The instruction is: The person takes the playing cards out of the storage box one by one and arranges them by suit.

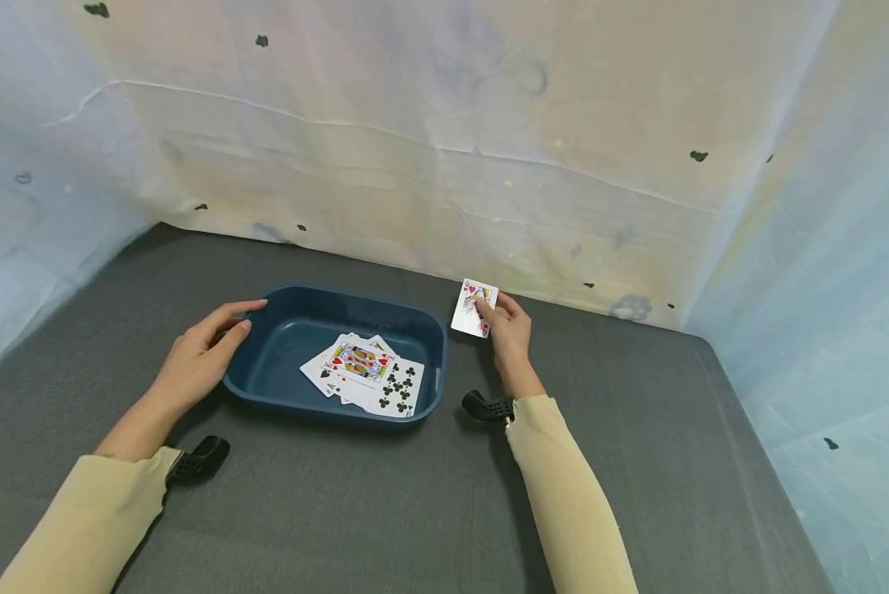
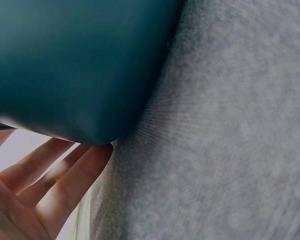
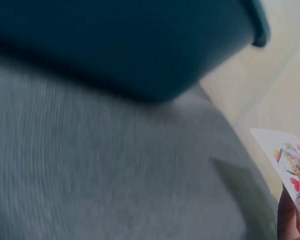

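Note:
A heart face card (image 1: 464, 318) is pinched between the thumb and fingers of my right hand (image 1: 512, 334), held up just beyond the right end of a dark blue plastic tub (image 1: 276, 388). The right wrist view shows the same playing card (image 3: 285, 155) at its right edge, with only part of the hand. My left hand (image 1: 200, 356) is at the tub's left end. In the left wrist view its fairly straight fingers (image 2: 72, 185) touch the tub's outer wall (image 2: 75, 65). Several face-up playing cards (image 1: 362, 363) lie overlapping inside the tub, a king of hearts on top.
The tub stands on a dark grey cloth-covered table (image 1: 385, 503). A pale patterned curtain (image 1: 414, 124) hangs along the table's back edge, with bluish sheets at both sides. A black strap piece (image 1: 199, 460) sits at the left wrist, another (image 1: 486, 407) at the right.

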Available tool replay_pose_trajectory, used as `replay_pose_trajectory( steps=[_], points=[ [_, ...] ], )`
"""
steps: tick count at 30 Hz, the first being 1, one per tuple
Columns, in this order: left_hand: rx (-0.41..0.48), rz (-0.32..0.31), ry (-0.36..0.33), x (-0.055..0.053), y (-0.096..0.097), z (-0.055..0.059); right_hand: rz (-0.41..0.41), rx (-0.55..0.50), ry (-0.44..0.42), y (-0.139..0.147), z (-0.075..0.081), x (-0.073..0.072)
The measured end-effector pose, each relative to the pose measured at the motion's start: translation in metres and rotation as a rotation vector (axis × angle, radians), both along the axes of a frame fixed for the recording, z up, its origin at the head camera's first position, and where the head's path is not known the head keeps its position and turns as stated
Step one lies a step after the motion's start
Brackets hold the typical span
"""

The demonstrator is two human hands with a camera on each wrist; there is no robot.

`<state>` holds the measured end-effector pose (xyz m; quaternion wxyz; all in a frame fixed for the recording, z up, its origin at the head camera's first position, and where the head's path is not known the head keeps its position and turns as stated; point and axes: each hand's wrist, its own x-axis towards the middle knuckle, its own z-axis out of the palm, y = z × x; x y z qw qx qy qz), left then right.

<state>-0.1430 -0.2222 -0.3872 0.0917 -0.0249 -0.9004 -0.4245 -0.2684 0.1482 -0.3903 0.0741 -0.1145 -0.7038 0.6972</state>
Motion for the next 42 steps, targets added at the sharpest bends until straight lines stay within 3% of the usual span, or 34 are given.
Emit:
replay_pose_trajectory(
  steps=[6,13,15,20,24,27,34,38,42],
  points=[
    [-0.001,0.001,0.014,0.001,-0.001,0.0,0.019,0.144,-0.019,0.005,-0.006,-0.002],
    [0.001,0.004,0.007,0.002,0.0,0.0,0.015,0.584,-0.038,0.011,-0.01,-0.005],
    [0.004,0.001,0.006,0.002,0.001,0.0,0.015,0.666,-0.041,0.013,-0.009,-0.005],
    [0.006,-0.008,0.015,0.001,0.001,0.0,-0.011,0.755,-0.042,0.016,-0.009,-0.004],
    [0.01,-0.014,0.02,0.0,0.002,0.0,-0.047,0.708,0.002,0.016,-0.006,-0.001],
    [0.013,-0.008,0.023,0.0,0.001,-0.001,-0.033,0.61,0.061,0.009,0.005,0.004],
    [0.017,-0.012,0.016,0.001,0.0,0.001,0.132,0.359,0.152,-0.037,0.053,0.034],
    [0.021,-0.015,0.012,0.001,0.001,0.002,0.264,0.252,0.119,-0.072,0.063,0.051],
    [0.025,-0.018,-0.003,0.002,0.001,0.003,0.406,0.256,-0.006,-0.098,0.057,0.062]
  ],
)
